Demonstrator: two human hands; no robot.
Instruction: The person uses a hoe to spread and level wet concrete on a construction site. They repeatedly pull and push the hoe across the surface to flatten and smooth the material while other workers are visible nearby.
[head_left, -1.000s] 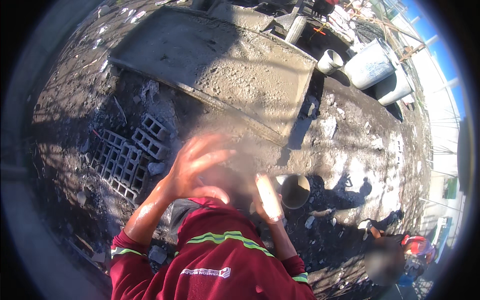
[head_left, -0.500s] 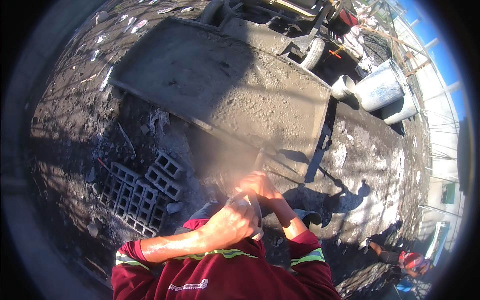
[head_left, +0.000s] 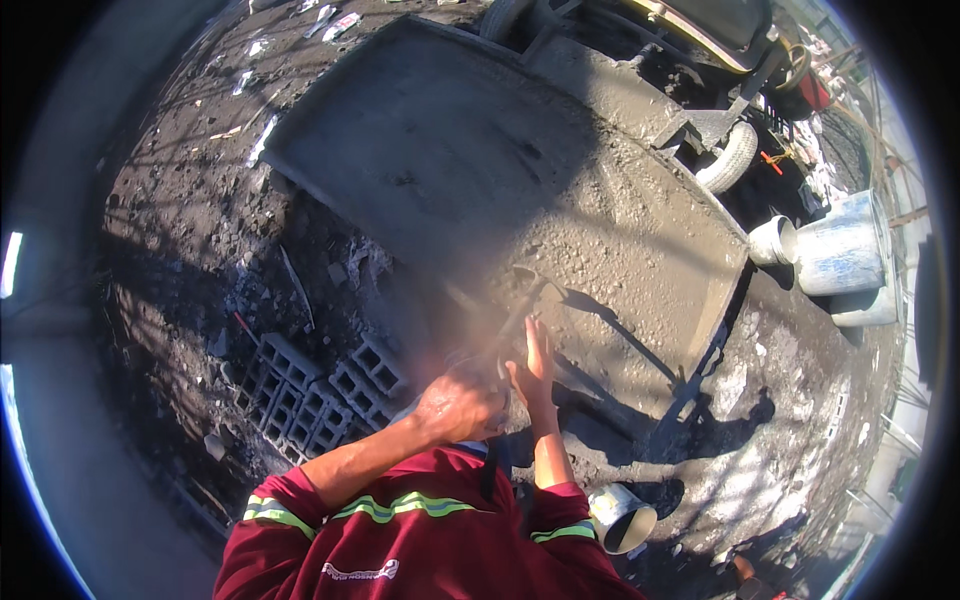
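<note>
Grey wet mortar (head_left: 560, 210) lies just beyond your right hand (head_left: 533, 365), fingers pressed together; left hand (head_left: 462, 405) fisted: steady the long-handled tool (head_left: 520, 310).

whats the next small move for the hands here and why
Probably draw the long-handled tool back toward the body. Both hands sit close together near its upper end, the left hand closed around it and the right hand laid open along it, while its head rests in the grey cement mix on the flat tray, near its close edge.
</note>
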